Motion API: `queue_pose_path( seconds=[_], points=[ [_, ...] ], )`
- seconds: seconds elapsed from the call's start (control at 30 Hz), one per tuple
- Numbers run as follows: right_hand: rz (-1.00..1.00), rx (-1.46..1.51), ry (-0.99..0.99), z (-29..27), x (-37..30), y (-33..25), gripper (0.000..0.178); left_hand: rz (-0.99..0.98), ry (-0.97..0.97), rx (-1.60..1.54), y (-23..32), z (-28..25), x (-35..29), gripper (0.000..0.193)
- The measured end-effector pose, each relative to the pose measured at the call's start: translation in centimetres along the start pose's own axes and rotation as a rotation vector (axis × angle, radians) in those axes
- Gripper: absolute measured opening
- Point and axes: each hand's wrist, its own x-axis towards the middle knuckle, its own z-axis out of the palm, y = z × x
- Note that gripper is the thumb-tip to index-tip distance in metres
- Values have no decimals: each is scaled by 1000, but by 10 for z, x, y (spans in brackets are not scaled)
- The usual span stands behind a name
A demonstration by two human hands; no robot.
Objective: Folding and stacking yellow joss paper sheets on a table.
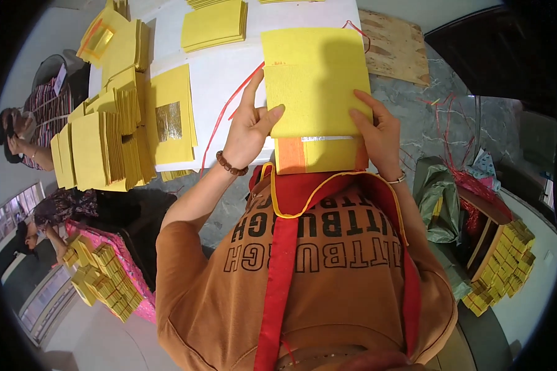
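A thick stack of yellow joss paper stands out at the front edge of the white table, close against my red apron. Its lower, near face shows an orange strip and a thin white printed line. My left hand grips the left edge, thumb on the top sheet and index finger stretched up along the side. On the opposite edge, my right hand clasps the stack with thumb on top. A red string trails across the table beside my left hand. The undersides of the stack are hidden.
Piles of yellow paper crowd the table's left side, near a sheet with a foil square. A smaller stack lies farther back. Bundles and a green bag are at right. Two people work at left.
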Motion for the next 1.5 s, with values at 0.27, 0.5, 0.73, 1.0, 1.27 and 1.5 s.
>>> queue_pose_path(
  seconds=[0.27,0.5,0.73,1.0,1.27,1.5],
  points=[
    [-54,-69,67,3,3,5,32,276,138,491,12,2,-10,55],
    [-47,-91,75,5,4,5,31,747,-197,890,33,25,-2,36],
    [16,-157,39,3,-2,1,35,692,-221,1185,11,43,15,50],
    [-675,-1120,36,10,-8,10,53,661,-248,1242,2,35,18,51],
    [-569,-1100,-112,9,-6,11,52,731,-164,1072,1,30,19,54],
    [-543,-1138,-116,5,-10,13,53,883,-284,1225,2,33,23,58]
  ],
)
